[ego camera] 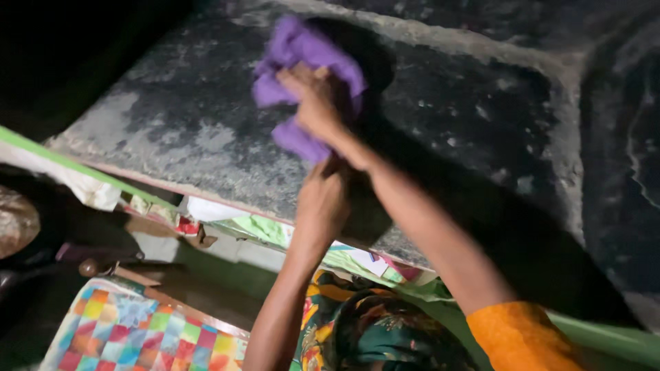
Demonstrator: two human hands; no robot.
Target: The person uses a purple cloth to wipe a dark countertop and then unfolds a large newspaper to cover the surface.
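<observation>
Right hand: fingers bunched tight around a soft, crumpled purple cloth, pressed on the slab.
Left hand: curled at the near edge; grip unclear.
Slab: dark, mottled, rough stone, open to either side.
Quilt: checkered, multicoloured, below.

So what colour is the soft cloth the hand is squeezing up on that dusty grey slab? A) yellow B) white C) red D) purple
D: the right hand grips a crumpled purple cloth against the dusty grey stone slab, while the left hand rests just below it.
</observation>
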